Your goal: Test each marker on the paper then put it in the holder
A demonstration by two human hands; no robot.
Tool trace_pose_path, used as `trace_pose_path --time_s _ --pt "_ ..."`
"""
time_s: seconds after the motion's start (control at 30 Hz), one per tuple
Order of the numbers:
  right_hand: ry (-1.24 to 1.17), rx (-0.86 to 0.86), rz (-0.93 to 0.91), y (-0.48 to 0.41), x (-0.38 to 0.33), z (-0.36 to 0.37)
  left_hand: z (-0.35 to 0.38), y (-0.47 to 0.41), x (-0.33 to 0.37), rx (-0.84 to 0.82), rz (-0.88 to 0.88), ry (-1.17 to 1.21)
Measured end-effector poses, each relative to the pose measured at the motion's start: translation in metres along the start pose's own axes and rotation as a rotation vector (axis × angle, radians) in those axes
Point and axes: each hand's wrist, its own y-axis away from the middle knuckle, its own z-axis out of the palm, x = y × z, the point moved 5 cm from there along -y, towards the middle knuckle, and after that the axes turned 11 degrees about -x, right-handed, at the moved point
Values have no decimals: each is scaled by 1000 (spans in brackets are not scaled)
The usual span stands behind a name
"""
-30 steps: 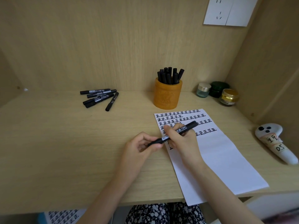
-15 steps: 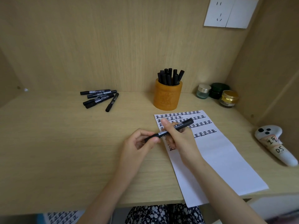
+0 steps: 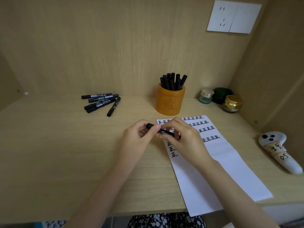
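Note:
Both hands hold one black marker just above the top left of the white paper, which carries rows of black test marks. My left hand pinches its left end. My right hand grips the rest of the barrel, hiding its right end. The orange holder stands behind the paper with several black markers upright in it. Several more black markers lie loose at the back left of the desk.
Three small jars sit at the back right corner. A white controller with handwritten labels lies at the right edge. The wooden desk is walled at the back and both sides.
The marker has swung from pointing up-right to lying nearly level and tilted down-right. Both hands have drawn closer together over it, and my right hand now covers its right end.

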Motion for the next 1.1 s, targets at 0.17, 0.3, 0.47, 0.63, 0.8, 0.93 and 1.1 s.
trace_pose_path --time_s 0.17,0.3,0.47,0.63,0.8,0.93,1.1 --pt "-100 18 41 -16 10 -6 1 -15 1 -18 -13 23" --pt "-208 197 108 -41 26 -33 1 -26 -6 -28 -48 -38" --pt "-179 373 88 -81 49 -58 5 -34 -19 -44 -113 -67" --pt "-180 477 88 -104 71 -70 6 -38 -27 -46 -166 -89" --pt "-201 501 85 -117 78 -73 4 -44 -30 -40 -164 -74" --pt "-160 417 113 -123 80 -66 3 -48 -34 -24 -179 -65" --pt "25 307 205 -121 94 -53 -1 -52 -39 8 -185 -70"
